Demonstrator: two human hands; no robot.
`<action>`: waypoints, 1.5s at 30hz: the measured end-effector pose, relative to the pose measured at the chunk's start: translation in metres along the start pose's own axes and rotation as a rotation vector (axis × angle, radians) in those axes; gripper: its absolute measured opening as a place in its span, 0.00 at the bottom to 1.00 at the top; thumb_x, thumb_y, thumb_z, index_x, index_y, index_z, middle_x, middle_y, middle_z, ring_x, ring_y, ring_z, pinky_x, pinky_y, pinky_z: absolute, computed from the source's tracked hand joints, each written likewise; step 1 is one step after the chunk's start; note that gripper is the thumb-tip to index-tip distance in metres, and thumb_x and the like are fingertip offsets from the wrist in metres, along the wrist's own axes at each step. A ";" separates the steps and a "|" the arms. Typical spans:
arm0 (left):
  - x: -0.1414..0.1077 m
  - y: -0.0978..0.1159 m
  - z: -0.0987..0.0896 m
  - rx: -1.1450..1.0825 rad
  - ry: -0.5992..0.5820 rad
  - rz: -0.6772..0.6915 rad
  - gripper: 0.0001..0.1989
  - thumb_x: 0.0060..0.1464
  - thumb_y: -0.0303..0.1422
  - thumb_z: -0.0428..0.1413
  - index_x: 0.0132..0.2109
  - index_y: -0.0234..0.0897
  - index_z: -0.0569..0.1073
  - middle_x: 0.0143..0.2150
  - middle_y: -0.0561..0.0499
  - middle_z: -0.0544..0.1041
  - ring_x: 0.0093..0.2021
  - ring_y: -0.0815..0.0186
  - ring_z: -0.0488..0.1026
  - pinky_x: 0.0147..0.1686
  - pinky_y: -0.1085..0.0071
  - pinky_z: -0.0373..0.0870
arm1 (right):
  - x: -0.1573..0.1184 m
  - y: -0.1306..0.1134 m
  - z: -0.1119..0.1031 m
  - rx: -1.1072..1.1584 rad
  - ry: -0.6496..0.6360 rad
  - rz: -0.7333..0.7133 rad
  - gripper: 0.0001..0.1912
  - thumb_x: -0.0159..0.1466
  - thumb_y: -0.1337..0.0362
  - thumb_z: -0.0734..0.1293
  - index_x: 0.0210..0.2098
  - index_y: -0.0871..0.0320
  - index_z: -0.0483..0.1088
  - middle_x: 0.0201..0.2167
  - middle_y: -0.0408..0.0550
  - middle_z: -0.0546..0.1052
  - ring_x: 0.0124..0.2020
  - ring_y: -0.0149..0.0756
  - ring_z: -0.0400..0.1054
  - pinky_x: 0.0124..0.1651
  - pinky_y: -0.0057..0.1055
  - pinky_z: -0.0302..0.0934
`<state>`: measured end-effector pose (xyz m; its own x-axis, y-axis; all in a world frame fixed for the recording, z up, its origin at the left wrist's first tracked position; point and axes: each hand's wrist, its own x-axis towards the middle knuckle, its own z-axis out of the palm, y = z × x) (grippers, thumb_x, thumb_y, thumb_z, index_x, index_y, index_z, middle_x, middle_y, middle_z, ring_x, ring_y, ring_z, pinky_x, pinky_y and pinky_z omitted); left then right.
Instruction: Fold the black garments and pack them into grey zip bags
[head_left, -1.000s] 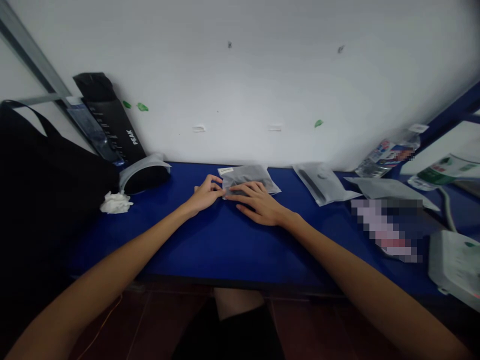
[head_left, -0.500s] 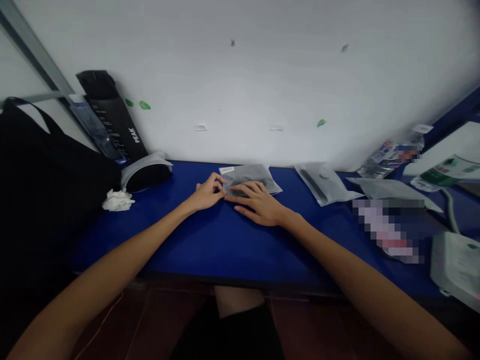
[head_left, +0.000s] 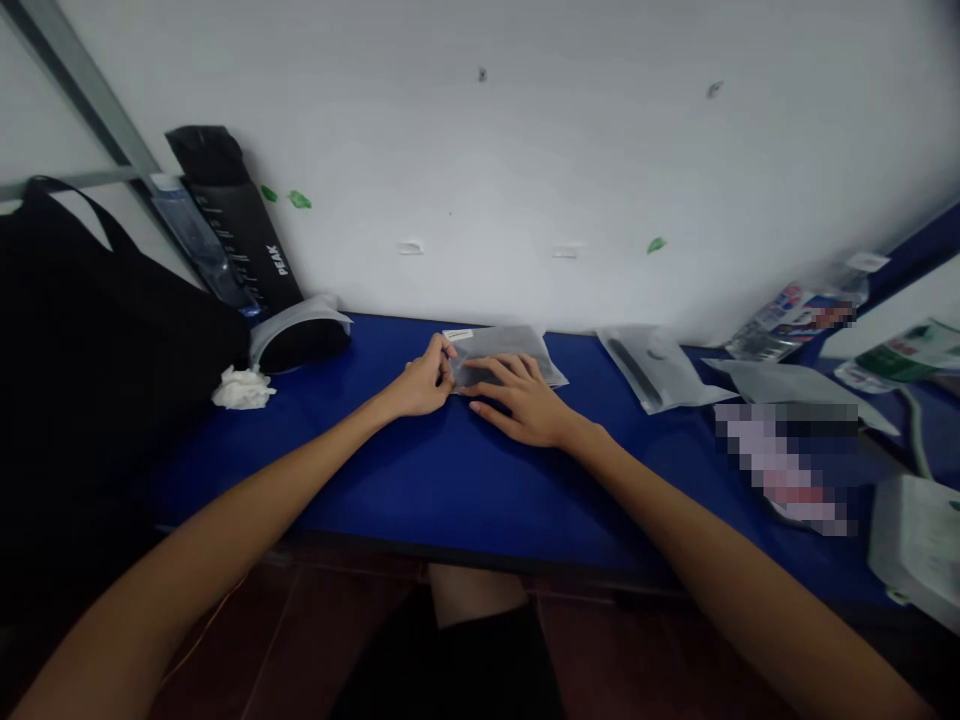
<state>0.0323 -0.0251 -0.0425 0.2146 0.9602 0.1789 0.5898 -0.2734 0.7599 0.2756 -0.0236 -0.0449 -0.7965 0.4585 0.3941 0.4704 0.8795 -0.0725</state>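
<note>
A flat grey plastic bag (head_left: pixel 506 352) with a small white label at its top left corner lies on the blue tabletop (head_left: pixel 315 470). My left hand (head_left: pixel 424 380) pinches the bag's left edge between thumb and fingers. My right hand (head_left: pixel 517 400) lies over the bag's lower part, fingers spread across it, thumb along the near edge. Much of the bag's contents is hidden beneath my fingers, and I cannot tell what it holds.
A second grey bag (head_left: pixel 660 370) lies to the right, beside a flatter grey sheet (head_left: pixel 795 385). A crumpled white tissue (head_left: pixel 242 389) and a black pouch (head_left: pixel 300 340) sit left, near a large black bag (head_left: pixel 97 380). A black PEAK-labelled sleeve (head_left: pixel 236 235) leans on the wall.
My left hand has shifted slightly up and right onto the bag's edge, with its fingers more upright. The whole view has drifted slightly as my head moved.
</note>
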 end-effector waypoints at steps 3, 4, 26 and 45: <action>0.000 -0.001 -0.005 0.062 -0.056 0.046 0.18 0.58 0.28 0.56 0.51 0.45 0.60 0.35 0.58 0.73 0.33 0.64 0.72 0.43 0.63 0.67 | 0.000 0.000 0.000 -0.008 0.003 0.006 0.21 0.80 0.52 0.59 0.61 0.49 0.79 0.72 0.55 0.71 0.71 0.57 0.61 0.71 0.62 0.53; 0.000 -0.001 -0.007 0.084 -0.060 0.043 0.18 0.57 0.27 0.56 0.51 0.45 0.59 0.35 0.57 0.74 0.34 0.63 0.73 0.43 0.63 0.67 | 0.000 0.000 0.000 -0.012 0.005 0.006 0.21 0.80 0.52 0.59 0.61 0.49 0.79 0.73 0.54 0.71 0.71 0.57 0.61 0.71 0.62 0.53; 0.006 -0.019 -0.029 0.419 0.029 0.017 0.16 0.56 0.23 0.54 0.50 0.44 0.64 0.34 0.52 0.73 0.46 0.52 0.73 0.53 0.56 0.63 | 0.001 -0.001 0.002 -0.100 0.004 0.032 0.23 0.80 0.52 0.59 0.63 0.51 0.78 0.74 0.56 0.69 0.72 0.60 0.60 0.73 0.65 0.52; 0.009 -0.026 -0.033 0.541 0.165 -0.195 0.23 0.66 0.56 0.58 0.37 0.40 0.74 0.40 0.44 0.82 0.49 0.45 0.78 0.55 0.49 0.67 | -0.002 0.005 0.005 -0.056 0.003 0.072 0.22 0.80 0.52 0.59 0.64 0.50 0.77 0.76 0.53 0.66 0.72 0.56 0.60 0.73 0.62 0.52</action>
<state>-0.0071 -0.0075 -0.0401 -0.0358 0.9801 0.1955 0.9283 -0.0399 0.3697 0.2778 -0.0194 -0.0512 -0.7585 0.5202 0.3925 0.5474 0.8354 -0.0492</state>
